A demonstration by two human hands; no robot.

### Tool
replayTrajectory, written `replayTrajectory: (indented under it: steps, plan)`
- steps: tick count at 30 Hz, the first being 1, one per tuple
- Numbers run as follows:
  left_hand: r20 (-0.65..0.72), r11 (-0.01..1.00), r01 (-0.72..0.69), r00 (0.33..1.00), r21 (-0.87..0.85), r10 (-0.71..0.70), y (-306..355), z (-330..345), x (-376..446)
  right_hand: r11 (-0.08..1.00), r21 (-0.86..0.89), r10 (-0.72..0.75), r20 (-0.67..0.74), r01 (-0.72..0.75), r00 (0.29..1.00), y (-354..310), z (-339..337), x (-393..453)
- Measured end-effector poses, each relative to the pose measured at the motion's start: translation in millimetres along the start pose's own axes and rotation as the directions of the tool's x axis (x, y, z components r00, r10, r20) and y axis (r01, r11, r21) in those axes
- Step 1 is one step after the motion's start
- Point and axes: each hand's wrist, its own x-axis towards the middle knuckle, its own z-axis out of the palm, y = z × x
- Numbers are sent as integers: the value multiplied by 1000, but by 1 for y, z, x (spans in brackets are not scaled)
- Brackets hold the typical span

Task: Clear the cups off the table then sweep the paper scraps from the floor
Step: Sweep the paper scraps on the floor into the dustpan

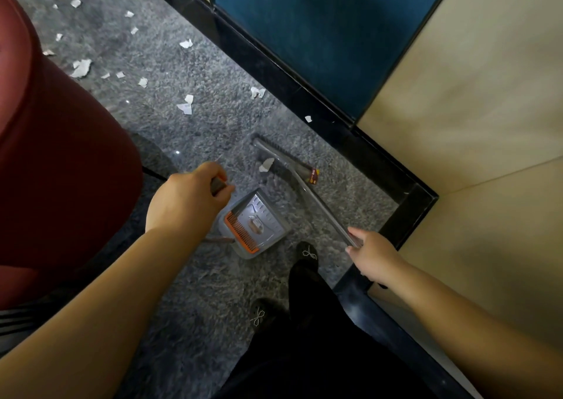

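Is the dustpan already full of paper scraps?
No. The dustpan holds no scraps; the paper scraps lie scattered on the floor beyond it.

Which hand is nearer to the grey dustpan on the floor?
The left. The left hand grips the dustpan's handle, just up-left of the grey dustpan. The right hand is off to the pan's right, holding the broom handle.

The left hand point(187, 199) is hiding most of the dustpan's handle point(217, 186); the red chair point(54, 167) is running off the left edge.
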Motion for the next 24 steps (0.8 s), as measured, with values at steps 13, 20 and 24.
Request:
replayTrajectory:
  steps: [13,20,24]
  plan:
    - [125,998,-57,991,12,55,74,27,119,982,-182,53,29,-47,998,-26,-81,114]
    - [74,997,11,997,79,-17,81,32,149,971,-202,156,111,-131,982,-23,-63,130]
    - [46,994,7,999,109,-12,75,30,144,983,-136,147,186,-123,971,-23,-48,112]
